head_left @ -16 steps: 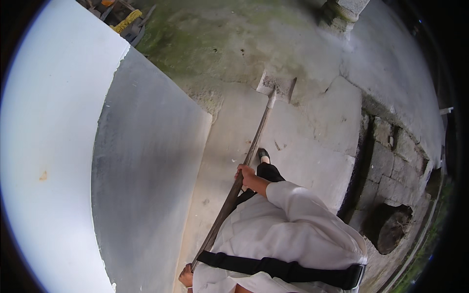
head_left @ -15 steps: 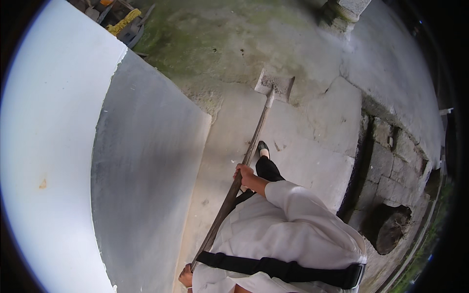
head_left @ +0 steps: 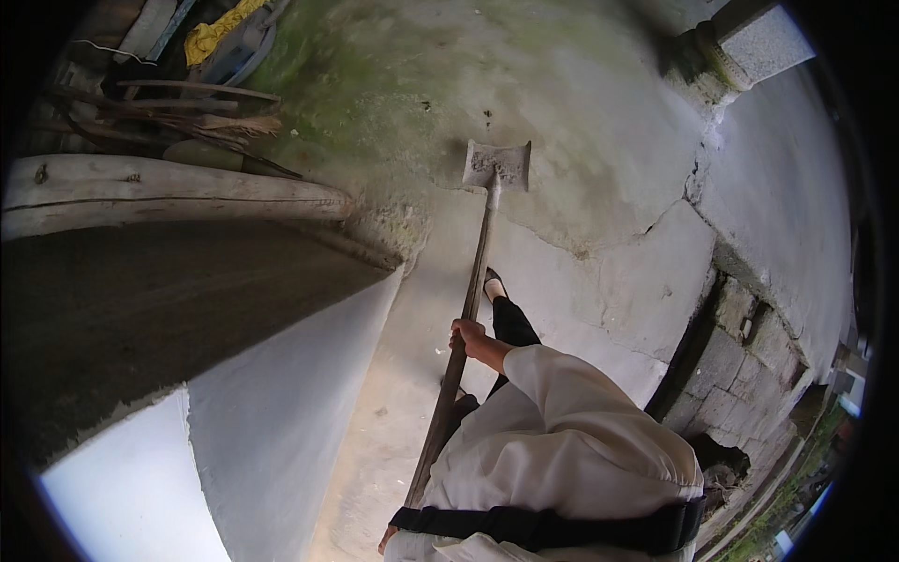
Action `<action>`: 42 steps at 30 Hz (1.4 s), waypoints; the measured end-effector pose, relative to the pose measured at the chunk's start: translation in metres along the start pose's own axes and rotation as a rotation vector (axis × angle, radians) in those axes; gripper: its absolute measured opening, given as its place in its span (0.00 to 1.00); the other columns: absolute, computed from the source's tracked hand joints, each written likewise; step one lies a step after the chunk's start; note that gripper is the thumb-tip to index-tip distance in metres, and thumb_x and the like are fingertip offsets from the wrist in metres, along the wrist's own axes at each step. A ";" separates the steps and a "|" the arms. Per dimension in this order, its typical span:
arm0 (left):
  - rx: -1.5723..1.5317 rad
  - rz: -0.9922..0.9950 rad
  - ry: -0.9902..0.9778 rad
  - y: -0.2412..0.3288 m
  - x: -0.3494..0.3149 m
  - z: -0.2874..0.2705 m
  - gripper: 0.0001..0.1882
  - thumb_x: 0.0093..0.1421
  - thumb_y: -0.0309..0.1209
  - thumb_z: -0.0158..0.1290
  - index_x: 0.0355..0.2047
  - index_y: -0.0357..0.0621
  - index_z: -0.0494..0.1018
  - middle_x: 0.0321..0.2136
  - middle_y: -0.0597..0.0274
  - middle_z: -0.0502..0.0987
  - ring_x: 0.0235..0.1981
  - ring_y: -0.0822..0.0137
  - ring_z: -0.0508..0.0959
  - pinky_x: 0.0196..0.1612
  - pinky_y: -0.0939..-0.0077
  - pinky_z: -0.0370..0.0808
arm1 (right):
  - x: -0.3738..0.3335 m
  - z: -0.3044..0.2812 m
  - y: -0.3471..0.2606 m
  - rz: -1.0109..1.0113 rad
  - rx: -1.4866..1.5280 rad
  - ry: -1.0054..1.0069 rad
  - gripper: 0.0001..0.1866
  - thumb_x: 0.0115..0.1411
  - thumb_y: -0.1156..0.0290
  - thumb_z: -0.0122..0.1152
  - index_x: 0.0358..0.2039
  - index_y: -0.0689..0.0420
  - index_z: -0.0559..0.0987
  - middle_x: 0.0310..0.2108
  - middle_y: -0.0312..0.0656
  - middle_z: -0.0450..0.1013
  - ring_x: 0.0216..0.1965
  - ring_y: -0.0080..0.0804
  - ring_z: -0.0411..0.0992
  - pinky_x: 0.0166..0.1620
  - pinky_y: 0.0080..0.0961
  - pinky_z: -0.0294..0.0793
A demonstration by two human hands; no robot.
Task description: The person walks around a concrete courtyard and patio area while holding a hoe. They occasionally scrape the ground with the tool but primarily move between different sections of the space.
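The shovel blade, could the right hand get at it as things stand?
Probably not without moving: the right hand is wrapped around the wooden handle, and the blade lies out at its far end, beyond the forward foot. Nothing seems to block the way, though.

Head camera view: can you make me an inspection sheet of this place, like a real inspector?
Surface: concrete floor, cracked, greenish toward the top.
Things in hand: long-handled shovel, grey bits on its blade; whether the blade touches the floor is unclear.
Clutter: sticks, yellow cloth and pale log, upper left.
Hands: right hand grips the shaft; left hand is mostly hidden near its lower end.
Cables: thin white line, upper left, perhaps cord.
Surroundings: stone pillar, upper right.
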State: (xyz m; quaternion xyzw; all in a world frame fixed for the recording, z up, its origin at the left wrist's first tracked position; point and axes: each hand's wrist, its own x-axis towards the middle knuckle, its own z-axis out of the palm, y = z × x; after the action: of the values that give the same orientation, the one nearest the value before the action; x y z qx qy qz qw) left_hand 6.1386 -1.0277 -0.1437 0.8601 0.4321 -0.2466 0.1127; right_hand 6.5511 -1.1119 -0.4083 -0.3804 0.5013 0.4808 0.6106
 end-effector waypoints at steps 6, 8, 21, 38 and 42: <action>-0.040 -0.068 0.037 0.075 0.029 0.008 0.15 0.35 0.43 0.54 0.27 0.58 0.71 0.15 0.63 0.72 0.18 0.60 0.73 0.19 0.66 0.67 | 0.044 0.022 -0.098 -0.045 -0.067 0.015 0.05 0.41 0.78 0.52 0.14 0.59 0.67 0.12 0.40 0.62 0.13 0.33 0.63 0.18 0.32 0.68; -0.041 -0.071 0.083 0.088 0.036 0.016 0.15 0.33 0.43 0.55 0.25 0.59 0.71 0.14 0.64 0.72 0.17 0.61 0.73 0.18 0.66 0.66 | 0.064 0.026 -0.127 -0.064 -0.030 -0.085 0.05 0.41 0.77 0.52 0.14 0.58 0.66 0.12 0.39 0.62 0.13 0.32 0.63 0.18 0.31 0.67; 0.135 -0.204 0.266 0.150 0.048 0.000 0.15 0.33 0.43 0.53 0.25 0.57 0.71 0.14 0.63 0.71 0.17 0.60 0.73 0.18 0.66 0.65 | 0.091 0.025 -0.146 0.016 -0.046 -0.102 0.07 0.42 0.75 0.51 0.14 0.56 0.64 0.11 0.38 0.59 0.13 0.31 0.61 0.18 0.31 0.65; -0.170 -0.168 -0.004 0.164 0.069 0.056 0.18 0.36 0.42 0.52 0.30 0.55 0.70 0.19 0.62 0.73 0.21 0.59 0.73 0.22 0.65 0.68 | 0.118 0.047 -0.139 -0.001 -0.225 0.003 0.05 0.41 0.78 0.53 0.14 0.59 0.67 0.12 0.41 0.62 0.12 0.33 0.64 0.16 0.32 0.67; -0.189 -0.172 -0.026 0.168 0.072 0.065 0.18 0.37 0.42 0.52 0.31 0.55 0.70 0.19 0.61 0.73 0.21 0.59 0.73 0.22 0.65 0.68 | 0.140 0.082 -0.162 -0.037 -0.245 -0.065 0.05 0.40 0.78 0.53 0.13 0.59 0.67 0.12 0.40 0.62 0.12 0.32 0.64 0.17 0.32 0.68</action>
State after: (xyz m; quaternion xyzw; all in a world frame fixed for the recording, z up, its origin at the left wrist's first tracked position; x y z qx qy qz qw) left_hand 6.2875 -1.1056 -0.2399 0.8021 0.5243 -0.2246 0.1771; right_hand 6.7330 -1.0461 -0.5311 -0.4455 0.4118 0.5390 0.5843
